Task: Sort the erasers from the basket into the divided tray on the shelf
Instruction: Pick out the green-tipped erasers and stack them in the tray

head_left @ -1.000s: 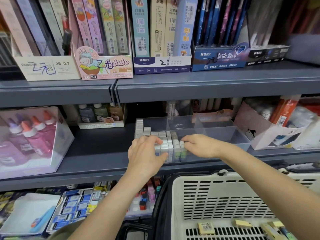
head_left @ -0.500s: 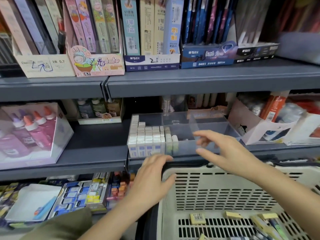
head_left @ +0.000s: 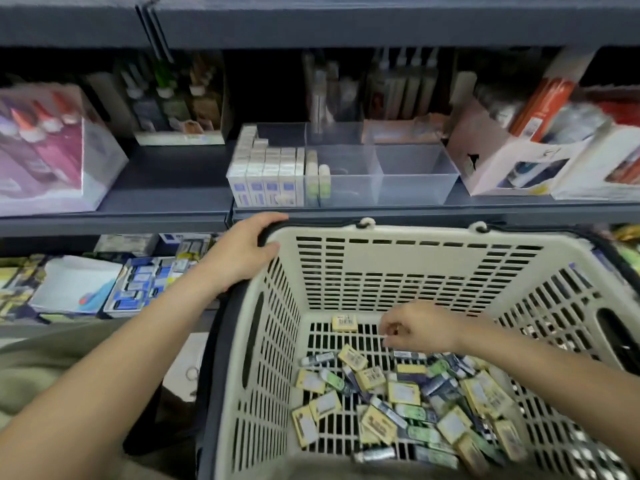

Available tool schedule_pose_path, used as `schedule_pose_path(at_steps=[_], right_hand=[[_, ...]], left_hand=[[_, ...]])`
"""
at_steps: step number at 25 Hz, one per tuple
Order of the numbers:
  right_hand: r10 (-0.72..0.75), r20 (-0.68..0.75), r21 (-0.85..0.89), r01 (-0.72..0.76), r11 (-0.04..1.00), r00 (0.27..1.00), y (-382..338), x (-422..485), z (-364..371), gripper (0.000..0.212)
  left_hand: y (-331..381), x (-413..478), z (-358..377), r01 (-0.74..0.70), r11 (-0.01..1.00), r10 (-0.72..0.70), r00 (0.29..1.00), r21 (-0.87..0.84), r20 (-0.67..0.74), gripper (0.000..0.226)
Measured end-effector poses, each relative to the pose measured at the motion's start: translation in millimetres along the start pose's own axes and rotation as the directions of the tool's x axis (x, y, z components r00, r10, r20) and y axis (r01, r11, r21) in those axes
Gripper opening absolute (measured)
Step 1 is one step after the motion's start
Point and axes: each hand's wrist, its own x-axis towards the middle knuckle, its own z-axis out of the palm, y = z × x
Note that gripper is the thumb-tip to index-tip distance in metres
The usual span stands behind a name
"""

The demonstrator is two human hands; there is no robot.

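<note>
Now: left hand [head_left: 242,252] grips basket [head_left: 415,268] corner rim. Right hand [head_left: 420,329] low inside, fingers curled over loose erasers [head_left: 401,393] (pinching one? cannot tell). Behind, divided tray [head_left: 412,174] on shelf [head_left: 166,199], left compartment stocked.

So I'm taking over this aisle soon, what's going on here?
A person is sorting loose erasers from a basket into a clear divided tray on the shelf. The left hand grips the basket's far left corner. The right hand reaches down inside, fingers curled at the pile's far edge. The tray's left section is packed with boxed erasers.
</note>
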Motion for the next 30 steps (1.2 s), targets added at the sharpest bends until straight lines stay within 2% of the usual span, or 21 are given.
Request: schedule_pose_path(at_steps=[3,5,6,8,10,12,15,18,20,22,25,27,28,30], right_hand=[[-0.048,0.053,-0.104,0.053,0.993,0.997,-22.3,22.9,28.8,0.035],[-0.052,0.074,-0.128,0.062,0.99,0.996,-37.1,35.5,46.7,0.043],[-0.049,0.098,-0.145,0.063,0.987,0.994,-44.5,40.1,56.2,0.048],[-0.036,0.129,-0.229,0.065,0.971,0.991,-57.7,46.9,73.3,0.054],[0.021,0.106,-0.278,0.009,0.96,0.994,-64.5,50.7,83.1,0.054],[0.089,0.078,-0.269,-0.065,0.961,0.993,-66.3,51.7,84.0,0.046],[0.098,0.017,-0.294,-0.089,0.952,0.995,-66.2,49.3,85.7,0.026],[0.021,-0.005,-0.33,-0.021,0.944,1.0,-68.4,44.8,95.3,0.017],[-0.023,-0.01,-0.225,0.02,0.974,1.0,-64.3,39.9,93.8,0.017],[-0.007,-0.086,0.004,0.007,1.0,0.996,-56.8,31.4,76.6,0.013],[0.06,-0.205,0.322,0.009,0.947,0.977,-53.5,14.3,38.5,0.014],[0.059,-0.269,0.552,0.104,0.827,0.961,-62.9,3.5,17.8,0.013],[0.048,-0.31,0.628,0.167,0.76,0.949,-68.1,0.2,8.4,0.019],[0.027,-0.357,0.734,0.262,0.626,0.934,-74.9,-0.2,-5.6,0.023]], left_hand=[[5.3,-13.1,-1.5,0.02,0.986,0.001,0.991,0.164,-0.131,0.047],[14.6,-32.3,2.8,-0.053,0.948,0.127,0.967,0.313,-0.22,0.045],[20.8,-44.3,6.1,-0.108,0.93,0.194,0.956,0.352,-0.221,0.042],[34.5,-65.2,13.6,-0.221,0.899,0.293,0.945,0.378,-0.143,0.035],[45.0,-77.8,24.4,-0.289,0.901,0.313,0.949,0.322,-0.023,0.031],[50.5,-84.7,35.0,-0.299,0.93,0.272,0.951,0.213,0.145,0.031],[48.7,-84.0,41.6,-0.244,0.933,0.119,0.903,0.265,0.414,0.035],[45.2,-80.8,41.3,-0.188,0.923,0.008,0.882,0.335,0.472,0.039],[46.1,-81.0,41.9,-0.181,0.921,-0.009,0.876,0.344,0.482,0.041],[48.3,-80.5,41.7,-0.157,0.924,-0.036,0.871,0.349,0.489,0.045],[58.8,-73.0,44.5,-0.035,0.936,-0.173,0.82,0.349,0.546,0.058],[70.9,-68.9,49.7,0.147,0.969,-0.242,0.743,0.201,0.624,0.068],[77.1,-67.1,51.7,0.312,0.949,-0.259,0.687,0.046,0.679,0.069],[84.5,-62.5,51.6,0.617,0.747,-0.243,0.598,-0.246,0.764,0.06]])
